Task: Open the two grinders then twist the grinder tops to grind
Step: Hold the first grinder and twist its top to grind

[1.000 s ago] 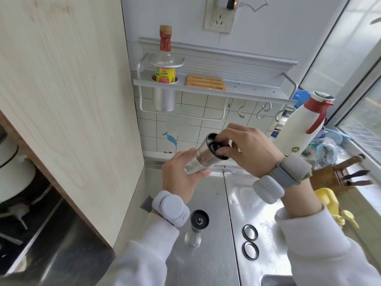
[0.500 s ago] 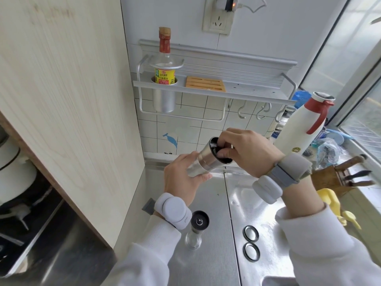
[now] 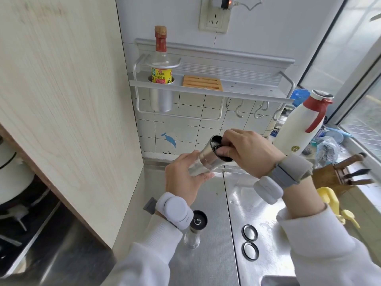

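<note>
Left grip clasps a tilted grinder, right grip pinching its top, over the steel counter.

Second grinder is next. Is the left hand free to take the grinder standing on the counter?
Probably not yet: the left hand grips the tilted grinder. Otherwise the way looks free; the standing grinder sits upright near that wrist, nothing between.

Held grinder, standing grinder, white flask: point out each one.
Held grinder (image 3: 206, 156): head view, on its steel body, mid-length.
Standing grinder (image 3: 198, 220): head view, on its black top.
White flask (image 3: 296, 133): head view, on its white body.
</note>
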A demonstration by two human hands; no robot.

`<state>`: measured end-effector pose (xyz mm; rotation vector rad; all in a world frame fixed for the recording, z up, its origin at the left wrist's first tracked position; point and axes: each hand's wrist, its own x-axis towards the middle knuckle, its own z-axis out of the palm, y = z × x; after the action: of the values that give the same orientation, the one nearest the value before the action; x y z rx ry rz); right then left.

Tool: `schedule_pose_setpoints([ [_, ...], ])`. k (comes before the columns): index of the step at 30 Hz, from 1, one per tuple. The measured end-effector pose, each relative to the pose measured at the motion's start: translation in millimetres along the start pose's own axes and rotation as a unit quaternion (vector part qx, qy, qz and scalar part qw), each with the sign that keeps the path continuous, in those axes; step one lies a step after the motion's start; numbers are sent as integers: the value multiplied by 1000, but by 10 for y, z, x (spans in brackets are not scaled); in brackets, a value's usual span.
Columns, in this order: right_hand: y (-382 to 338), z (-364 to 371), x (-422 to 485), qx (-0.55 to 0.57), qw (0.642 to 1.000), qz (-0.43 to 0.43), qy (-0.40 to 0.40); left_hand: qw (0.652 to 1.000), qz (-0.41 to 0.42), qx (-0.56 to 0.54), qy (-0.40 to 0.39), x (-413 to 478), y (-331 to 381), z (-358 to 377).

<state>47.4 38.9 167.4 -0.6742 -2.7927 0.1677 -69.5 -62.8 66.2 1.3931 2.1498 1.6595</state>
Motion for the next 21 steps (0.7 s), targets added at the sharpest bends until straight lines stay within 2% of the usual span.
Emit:
schedule_pose_setpoints([
  [5, 13, -37, -42, 62, 997, -37, 6, 1000, 5, 6, -2, 30, -5, -6],
  [10, 18, -6, -9, 1, 1000, -11, 12, 1000, 2, 5, 4, 21, 10, 14],
  [14, 19, -47, -42, 52, 998, -35, 10, 1000, 4, 10, 4, 41, 8, 1],
  [21, -13, 2, 31, 4, 1000, 0, 24, 1000, 11, 3, 19, 51, 27, -19],
])
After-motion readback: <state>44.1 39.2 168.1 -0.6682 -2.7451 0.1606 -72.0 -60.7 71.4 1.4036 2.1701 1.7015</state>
